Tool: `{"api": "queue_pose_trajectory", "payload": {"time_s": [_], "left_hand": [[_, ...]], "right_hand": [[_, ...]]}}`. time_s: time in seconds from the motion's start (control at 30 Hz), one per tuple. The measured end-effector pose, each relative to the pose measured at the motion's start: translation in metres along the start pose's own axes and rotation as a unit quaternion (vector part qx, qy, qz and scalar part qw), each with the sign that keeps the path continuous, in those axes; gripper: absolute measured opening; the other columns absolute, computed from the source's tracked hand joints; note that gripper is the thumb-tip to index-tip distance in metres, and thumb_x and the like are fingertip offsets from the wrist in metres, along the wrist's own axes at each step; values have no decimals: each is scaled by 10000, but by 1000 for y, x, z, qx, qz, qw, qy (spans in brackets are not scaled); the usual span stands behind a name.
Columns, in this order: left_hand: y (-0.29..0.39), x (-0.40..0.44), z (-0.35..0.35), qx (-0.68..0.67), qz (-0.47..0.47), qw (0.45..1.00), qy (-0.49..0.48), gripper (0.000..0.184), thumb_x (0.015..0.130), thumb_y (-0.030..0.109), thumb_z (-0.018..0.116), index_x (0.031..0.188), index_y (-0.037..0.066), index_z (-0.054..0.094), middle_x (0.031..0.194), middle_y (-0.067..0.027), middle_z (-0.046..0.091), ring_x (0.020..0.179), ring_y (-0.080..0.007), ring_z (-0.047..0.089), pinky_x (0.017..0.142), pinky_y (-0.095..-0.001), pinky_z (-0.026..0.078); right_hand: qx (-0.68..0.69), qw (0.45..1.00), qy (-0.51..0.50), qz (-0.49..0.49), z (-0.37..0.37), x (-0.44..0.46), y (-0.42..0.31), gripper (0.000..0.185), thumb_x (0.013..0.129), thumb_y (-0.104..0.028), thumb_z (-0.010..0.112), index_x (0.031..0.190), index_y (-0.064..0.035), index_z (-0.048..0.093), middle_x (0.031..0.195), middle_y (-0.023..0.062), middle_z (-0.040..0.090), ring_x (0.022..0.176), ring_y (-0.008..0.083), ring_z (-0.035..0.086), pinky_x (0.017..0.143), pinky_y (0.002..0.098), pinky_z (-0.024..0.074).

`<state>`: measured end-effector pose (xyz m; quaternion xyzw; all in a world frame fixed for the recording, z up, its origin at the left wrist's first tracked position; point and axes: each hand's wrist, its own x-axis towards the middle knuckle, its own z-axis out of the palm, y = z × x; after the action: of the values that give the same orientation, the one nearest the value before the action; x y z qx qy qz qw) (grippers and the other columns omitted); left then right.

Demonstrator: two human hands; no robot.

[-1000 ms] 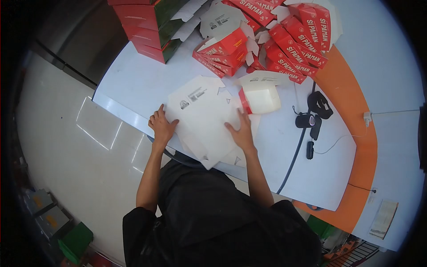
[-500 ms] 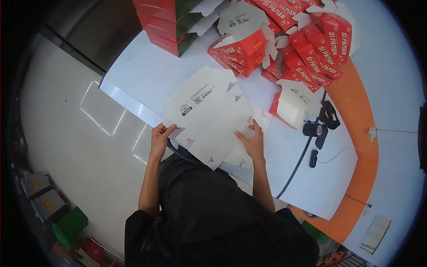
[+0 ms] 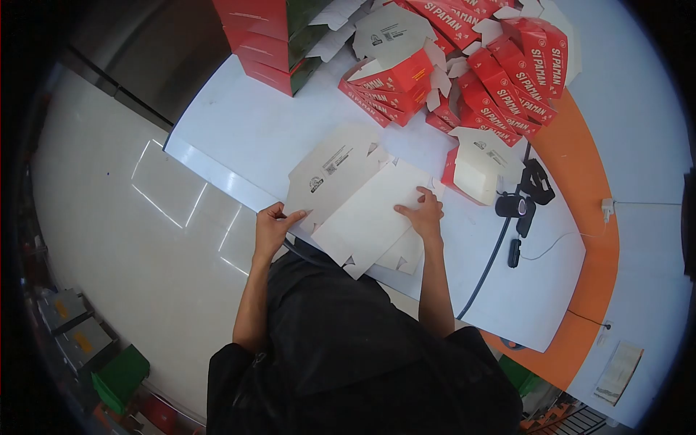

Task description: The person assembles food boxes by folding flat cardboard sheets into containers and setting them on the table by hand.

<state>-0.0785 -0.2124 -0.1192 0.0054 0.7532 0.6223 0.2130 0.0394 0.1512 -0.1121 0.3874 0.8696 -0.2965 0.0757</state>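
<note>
A flat cardboard box blank (image 3: 366, 210) lies tilted at the table's front edge, its pale inner side facing up. A crease crosses it: the left part carries a black printed logo and code, while the right part looks brighter and bent up. My left hand (image 3: 274, 228) pinches the blank's left corner, thumb on top. My right hand (image 3: 426, 215) grips the right part near its edge, thumb and forefinger on the upper face; its other fingers are partly hidden. Beneath, another pale blank (image 3: 403, 255) shows at the lower right.
Folded red boxes (image 3: 500, 87) are heaped at the back right. A stack of red and green boxes (image 3: 264, 43) stands at the back left. One open box (image 3: 475, 174) sits right of my right hand, near a black strapped device (image 3: 513, 206) and cable. An orange strip (image 3: 587, 181) borders the table.
The blank's right part has been bent up along a crease, and the blank has shifted slightly right. Both hands have moved a little right, keeping hold of it.
</note>
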Motion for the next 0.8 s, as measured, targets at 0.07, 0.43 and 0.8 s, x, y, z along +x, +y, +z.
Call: {"api": "queue_pose_trajectory", "payload": {"time_s": [0.07, 0.43, 0.8], "left_hand": [[-11, 1, -1, -9, 5, 1000, 3, 207, 865, 145, 862, 812, -10, 735, 687, -40, 706, 587, -51, 558, 558, -246, 422], [-23, -2, 0, 251, 80, 962, 72, 316, 926, 193, 769, 1103, -64, 715, 854, -183, 714, 764, -343, 672, 697, -440, 522], [-21, -7, 2, 333, 143, 925, 113, 675, 830, 23, 780, 1450, -1, 514, 1450, -208, 521, 1305, -415, 516, 1084, -471, 474]], "right_hand": [[9, 1000, -8, 10, -2, 2, -2, 886, 662, -478, 939, 1379, -95, 586, 1353, 150, 491, 1285, 351, 432, 1141, 514, 283], [10, 997, 65, -50, 13, 9, -4, 828, 622, -425, 967, 1297, -76, 638, 1343, 169, 504, 1306, 388, 458, 1108, 530, 382], [17, 974, 151, -170, 16, -6, -9, 551, 725, -133, 892, 1225, -68, 671, 1201, 170, 649, 1149, 351, 605, 994, 445, 506]]}}
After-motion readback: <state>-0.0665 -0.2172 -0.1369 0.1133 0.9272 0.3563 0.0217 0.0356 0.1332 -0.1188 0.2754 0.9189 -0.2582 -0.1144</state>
